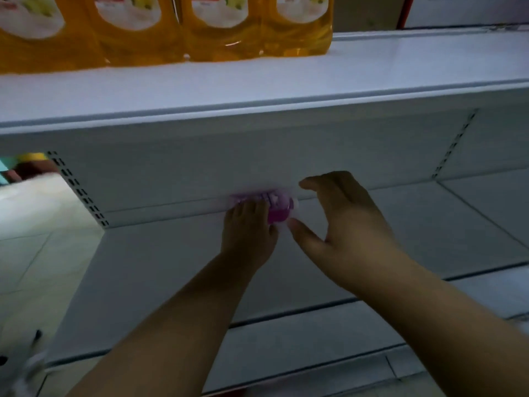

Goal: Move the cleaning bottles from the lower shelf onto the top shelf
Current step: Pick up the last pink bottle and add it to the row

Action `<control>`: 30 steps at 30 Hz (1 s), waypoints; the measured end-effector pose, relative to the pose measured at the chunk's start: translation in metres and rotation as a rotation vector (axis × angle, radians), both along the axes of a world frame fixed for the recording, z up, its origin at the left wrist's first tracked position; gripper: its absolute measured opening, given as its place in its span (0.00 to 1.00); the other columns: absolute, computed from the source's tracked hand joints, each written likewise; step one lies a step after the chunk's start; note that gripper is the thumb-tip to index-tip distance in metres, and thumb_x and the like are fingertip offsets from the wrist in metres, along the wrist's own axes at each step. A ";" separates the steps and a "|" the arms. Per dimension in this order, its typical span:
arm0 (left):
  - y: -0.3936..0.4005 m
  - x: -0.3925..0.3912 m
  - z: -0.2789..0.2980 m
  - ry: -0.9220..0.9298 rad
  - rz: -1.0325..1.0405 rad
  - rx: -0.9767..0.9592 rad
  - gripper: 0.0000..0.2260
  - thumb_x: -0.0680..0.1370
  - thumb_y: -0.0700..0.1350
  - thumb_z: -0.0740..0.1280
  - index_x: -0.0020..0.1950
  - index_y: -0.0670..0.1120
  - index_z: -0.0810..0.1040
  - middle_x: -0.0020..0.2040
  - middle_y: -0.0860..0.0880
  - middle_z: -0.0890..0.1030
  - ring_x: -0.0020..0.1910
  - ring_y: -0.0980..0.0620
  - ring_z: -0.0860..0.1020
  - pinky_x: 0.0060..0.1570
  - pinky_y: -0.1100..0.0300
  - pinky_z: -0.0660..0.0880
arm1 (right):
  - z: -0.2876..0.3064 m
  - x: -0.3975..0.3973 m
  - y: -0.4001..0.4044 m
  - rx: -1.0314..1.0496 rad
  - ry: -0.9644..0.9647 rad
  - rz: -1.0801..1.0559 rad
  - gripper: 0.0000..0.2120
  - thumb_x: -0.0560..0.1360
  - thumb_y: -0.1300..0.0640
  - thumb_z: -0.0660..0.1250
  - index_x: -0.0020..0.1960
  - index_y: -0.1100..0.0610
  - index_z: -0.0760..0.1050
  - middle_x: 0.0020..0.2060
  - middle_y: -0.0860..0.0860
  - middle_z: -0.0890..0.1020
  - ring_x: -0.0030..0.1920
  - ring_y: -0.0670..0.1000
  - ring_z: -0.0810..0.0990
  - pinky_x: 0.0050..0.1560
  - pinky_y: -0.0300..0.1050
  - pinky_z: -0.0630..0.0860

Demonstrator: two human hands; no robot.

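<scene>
1 purple bottle (pixel 276 206) sits at the far back of the lower shelf (pixel 171 267), mid-width, against the back panel; left hand (pixel 248 233) has fingers laid over its near-left side, looks like grasping but grip not fully visible, right hand (pixel 340 224) is spread wide, empty, just right of it, not touching. Prob. small, light, stiff plastic w/ liquid, maybe slick, so take it round the body w/ 1 hand. Bottle is blurred, half hidden by fingers, cap & label unreadable; 4 yellow bottles (pixel 160 27) on top shelf (pixel 315 78) are cut off at frame top.
</scene>
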State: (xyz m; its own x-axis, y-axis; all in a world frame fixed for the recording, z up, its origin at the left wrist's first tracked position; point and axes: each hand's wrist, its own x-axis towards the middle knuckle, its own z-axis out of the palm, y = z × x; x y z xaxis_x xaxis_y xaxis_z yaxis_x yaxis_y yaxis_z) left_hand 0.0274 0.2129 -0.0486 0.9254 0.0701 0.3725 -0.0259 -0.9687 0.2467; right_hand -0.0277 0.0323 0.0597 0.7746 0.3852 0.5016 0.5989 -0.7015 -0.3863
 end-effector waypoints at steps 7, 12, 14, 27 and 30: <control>0.020 0.051 -0.009 0.134 0.103 0.307 0.27 0.71 0.63 0.70 0.62 0.46 0.75 0.59 0.44 0.76 0.58 0.42 0.72 0.56 0.49 0.68 | -0.015 0.009 0.004 0.012 0.028 -0.038 0.23 0.73 0.51 0.73 0.65 0.56 0.73 0.58 0.53 0.75 0.55 0.52 0.73 0.49 0.40 0.66; 0.031 0.061 -0.005 0.277 0.060 0.240 0.40 0.64 0.69 0.72 0.66 0.46 0.68 0.61 0.40 0.74 0.59 0.39 0.73 0.55 0.49 0.70 | -0.023 0.016 0.000 0.050 0.103 -0.060 0.24 0.74 0.49 0.71 0.67 0.53 0.72 0.60 0.49 0.73 0.57 0.48 0.72 0.48 0.34 0.65; 0.028 0.046 -0.003 0.333 0.028 0.062 0.41 0.63 0.66 0.75 0.65 0.45 0.66 0.58 0.41 0.78 0.56 0.39 0.77 0.51 0.51 0.74 | -0.028 0.017 -0.004 0.074 0.127 -0.068 0.24 0.74 0.49 0.70 0.67 0.52 0.71 0.60 0.48 0.72 0.58 0.48 0.73 0.47 0.31 0.65; -0.121 -0.103 0.044 -0.119 -0.101 -0.538 0.37 0.60 0.62 0.78 0.66 0.56 0.70 0.55 0.56 0.72 0.52 0.61 0.71 0.45 0.65 0.74 | -0.028 -0.015 -0.077 0.660 0.430 0.090 0.37 0.69 0.49 0.77 0.69 0.36 0.59 0.54 0.40 0.79 0.50 0.39 0.81 0.48 0.40 0.82; -0.171 -0.121 0.055 -0.085 -0.305 -0.520 0.44 0.64 0.67 0.74 0.75 0.58 0.60 0.64 0.58 0.68 0.60 0.66 0.68 0.53 0.69 0.70 | -0.016 -0.034 -0.149 0.777 0.383 0.121 0.34 0.70 0.51 0.76 0.69 0.40 0.62 0.56 0.48 0.79 0.53 0.47 0.83 0.46 0.50 0.83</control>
State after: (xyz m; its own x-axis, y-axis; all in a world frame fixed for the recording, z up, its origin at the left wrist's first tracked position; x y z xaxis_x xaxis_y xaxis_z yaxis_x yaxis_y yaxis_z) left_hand -0.0934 0.0419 0.0069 0.9009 -0.0012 0.4341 -0.3239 -0.6677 0.6703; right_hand -0.0617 -0.1163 0.0435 0.9194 0.1329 0.3703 0.3837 -0.0957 -0.9185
